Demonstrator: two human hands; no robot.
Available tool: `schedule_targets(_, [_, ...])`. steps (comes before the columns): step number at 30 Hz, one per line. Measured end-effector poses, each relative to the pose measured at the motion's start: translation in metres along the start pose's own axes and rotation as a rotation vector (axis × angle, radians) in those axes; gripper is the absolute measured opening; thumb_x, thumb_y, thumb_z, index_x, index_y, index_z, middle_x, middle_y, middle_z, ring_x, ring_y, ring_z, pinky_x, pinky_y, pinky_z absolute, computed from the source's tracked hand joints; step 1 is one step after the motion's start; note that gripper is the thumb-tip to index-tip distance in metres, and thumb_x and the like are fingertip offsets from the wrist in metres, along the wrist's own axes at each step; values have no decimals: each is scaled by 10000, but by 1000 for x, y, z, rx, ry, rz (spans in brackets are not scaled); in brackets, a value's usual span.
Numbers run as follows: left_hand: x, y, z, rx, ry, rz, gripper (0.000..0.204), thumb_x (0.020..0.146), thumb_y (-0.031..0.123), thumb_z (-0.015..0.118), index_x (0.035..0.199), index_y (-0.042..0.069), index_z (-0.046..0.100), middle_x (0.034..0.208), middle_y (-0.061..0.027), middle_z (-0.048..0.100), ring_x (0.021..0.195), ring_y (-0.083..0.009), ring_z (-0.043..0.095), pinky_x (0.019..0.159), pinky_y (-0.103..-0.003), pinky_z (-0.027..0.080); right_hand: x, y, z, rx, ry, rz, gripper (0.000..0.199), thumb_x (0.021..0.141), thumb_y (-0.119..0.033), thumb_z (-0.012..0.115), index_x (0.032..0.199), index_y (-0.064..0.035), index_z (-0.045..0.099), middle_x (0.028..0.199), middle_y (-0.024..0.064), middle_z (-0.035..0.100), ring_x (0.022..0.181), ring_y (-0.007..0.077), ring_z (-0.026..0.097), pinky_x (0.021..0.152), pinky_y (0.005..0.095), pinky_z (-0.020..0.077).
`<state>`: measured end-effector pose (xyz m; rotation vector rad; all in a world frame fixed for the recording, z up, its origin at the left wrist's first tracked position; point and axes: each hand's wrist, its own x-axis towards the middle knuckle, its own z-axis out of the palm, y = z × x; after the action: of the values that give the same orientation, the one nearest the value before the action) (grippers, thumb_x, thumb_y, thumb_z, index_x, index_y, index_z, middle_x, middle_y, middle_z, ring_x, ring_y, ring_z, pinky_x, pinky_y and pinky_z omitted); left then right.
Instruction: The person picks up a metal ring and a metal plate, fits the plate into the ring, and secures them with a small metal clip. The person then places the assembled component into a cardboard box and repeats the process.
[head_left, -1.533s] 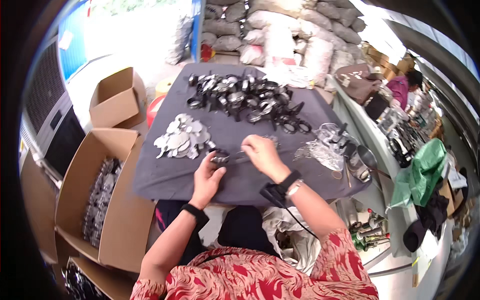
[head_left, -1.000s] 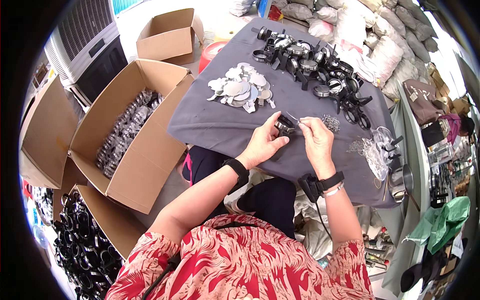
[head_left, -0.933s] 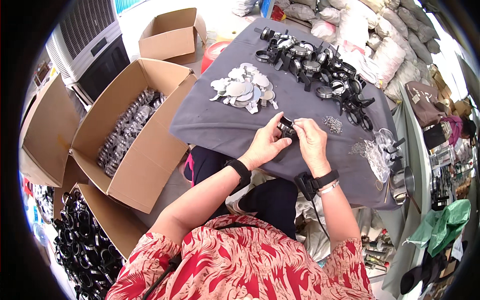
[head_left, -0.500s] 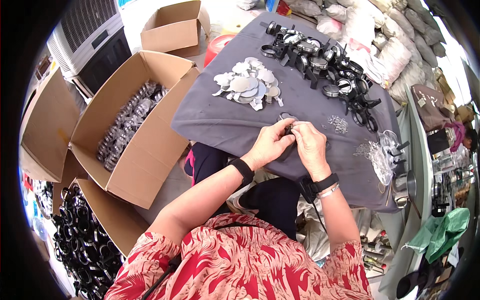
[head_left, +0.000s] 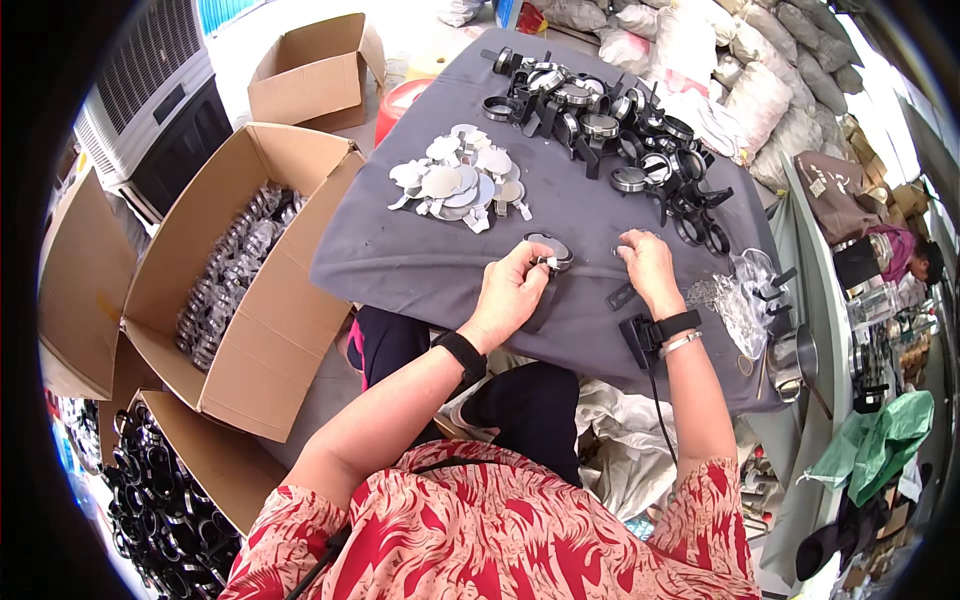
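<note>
**Hands part over a half-built magnifier**

The two hands, joined over one piece half a second ago, now work apart. The left hand (head_left: 508,296) pinches a small round black-rimmed lens piece (head_left: 550,252) against the grey cloth-covered tabletop (head_left: 400,255), holding it low, seemingly to steady it. The right hand (head_left: 648,263), fingers curled and tips together, has shifted right toward a scatter of tiny silver metal parts (head_left: 705,292); whether it grips one cannot be told. Within easy reach ahead lie a pile of flat round silver discs (head_left: 460,185) and a heap of black framed magnifier assemblies (head_left: 610,110). An open brown cardboard box of bagged finished pieces (head_left: 230,280) stands just beside the person's left knee.
</note>
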<state>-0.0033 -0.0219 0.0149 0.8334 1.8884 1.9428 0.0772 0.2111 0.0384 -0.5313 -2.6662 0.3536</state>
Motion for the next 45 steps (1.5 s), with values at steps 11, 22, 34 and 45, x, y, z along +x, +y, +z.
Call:
schedule_targets(11, [0,-5,-1,-5,14,12,141,903,49,534,1030,42,594,639,42,522,595,-16,397,533,-199,360,11,-10,17,-260,-100,-41,132,805,-77,645,843,30,579,860,190,644,792,370,628,723,442,490])
schedule_targets(22, [-1,-4,-2,-14,35,82,137,899,47,537,1023,35,595,631,44,488,595,-26,381,536,-206,356,25,-22,5,-5,-249,-186,103,807,-16,551,900,-1,593,826,208,593,788,365,604,682,436,471])
schedule_targets(34, [0,-5,-3,36,14,38,143,902,55,539,1029,29,598,648,36,520,606,-30,397,546,-215,368,18,-17,29,25,-119,135,124,803,-123,652,834,-5,632,799,192,657,822,363,634,744,425,486])
schedule_targets(45, [0,-8,-2,17,28,35,146,899,52,541,1030,35,604,648,47,518,599,-21,390,534,-207,356,7,-36,26,34,-41,258,227,779,-216,701,827,1,654,807,194,666,829,358,647,746,414,492])
